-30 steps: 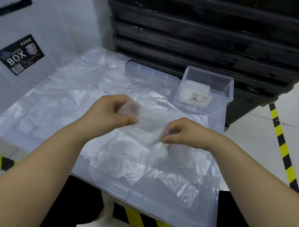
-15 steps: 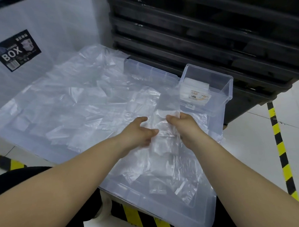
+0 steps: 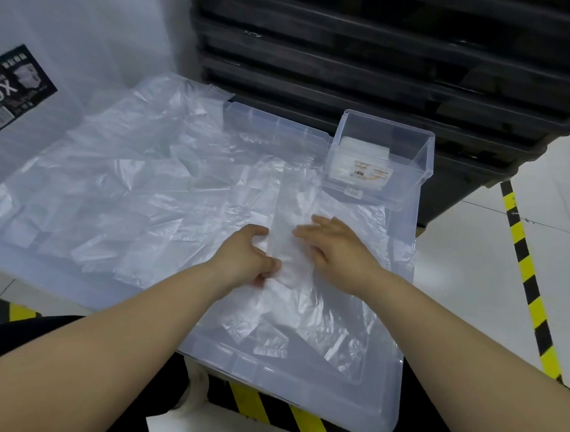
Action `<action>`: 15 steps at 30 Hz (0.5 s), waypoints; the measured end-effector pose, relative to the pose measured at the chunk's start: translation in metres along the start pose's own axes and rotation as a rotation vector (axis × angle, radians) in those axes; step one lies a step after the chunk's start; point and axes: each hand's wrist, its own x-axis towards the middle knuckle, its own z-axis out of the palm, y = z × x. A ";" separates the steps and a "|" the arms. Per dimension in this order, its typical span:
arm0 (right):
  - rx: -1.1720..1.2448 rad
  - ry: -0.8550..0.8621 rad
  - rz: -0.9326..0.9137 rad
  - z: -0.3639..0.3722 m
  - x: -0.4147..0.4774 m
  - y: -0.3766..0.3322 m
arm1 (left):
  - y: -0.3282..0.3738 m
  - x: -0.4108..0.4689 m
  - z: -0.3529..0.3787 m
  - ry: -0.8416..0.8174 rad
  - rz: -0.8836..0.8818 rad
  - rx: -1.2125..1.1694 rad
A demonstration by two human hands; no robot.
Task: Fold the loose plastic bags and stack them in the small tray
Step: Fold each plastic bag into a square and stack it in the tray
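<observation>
A clear plastic bag [image 3: 289,235], folded into a long narrow strip, lies on the pile of loose bags [image 3: 129,196] and points toward the small tray [image 3: 428,157]. My left hand [image 3: 246,260] is at the strip's left edge, its curled fingers and thumb pinching the plastic. My right hand [image 3: 337,246] rests flat on the strip's right side with its fingers straight. The small clear tray stands at the far right corner and holds a stack of folded bags [image 3: 359,162] with a label.
Everything lies on a large clear plastic bin lid [image 3: 318,407] across my lap. Black stacked crates [image 3: 384,54] rise behind the tray. A white box with a "BOX" label [image 3: 13,87] stands at the left. Yellow-black floor tape [image 3: 524,264] runs at the right.
The bag was held up between both hands, then laid down on the pile as a strip. My right hand has flattened onto it and my left has slid back along its left edge.
</observation>
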 end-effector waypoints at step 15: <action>-0.040 -0.150 0.051 0.002 -0.001 -0.002 | -0.024 -0.042 -0.001 0.020 -0.125 -0.111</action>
